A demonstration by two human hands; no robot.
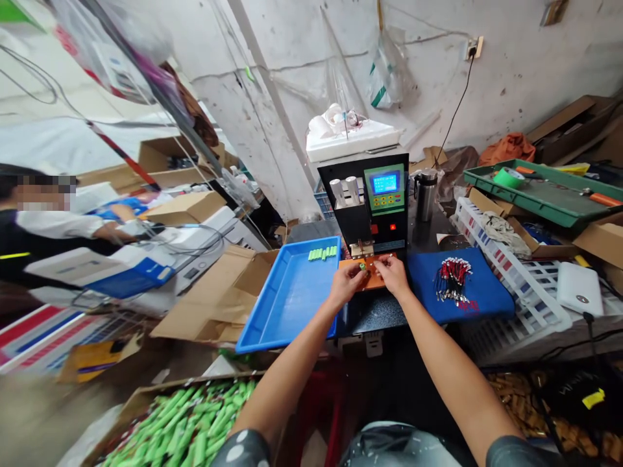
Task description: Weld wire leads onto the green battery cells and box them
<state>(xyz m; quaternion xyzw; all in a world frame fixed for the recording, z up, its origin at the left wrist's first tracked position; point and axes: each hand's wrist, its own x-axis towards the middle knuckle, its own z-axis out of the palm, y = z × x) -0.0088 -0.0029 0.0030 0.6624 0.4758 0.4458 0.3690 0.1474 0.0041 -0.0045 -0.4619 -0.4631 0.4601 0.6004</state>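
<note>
My left fingers (358, 275) grasp a small green cylinder (363, 266) at the orange block (374, 283), centre of the frame; I cannot tell what my right fingers (383, 264) grasp, if anything. I'd steady the cylinder squarely, with skin clear of the machine's metal tips (361, 249) just above.

A stained, pale wall (302, 39) with a power socket (474, 48) rises behind a dark, glossy table (372, 312).
</note>
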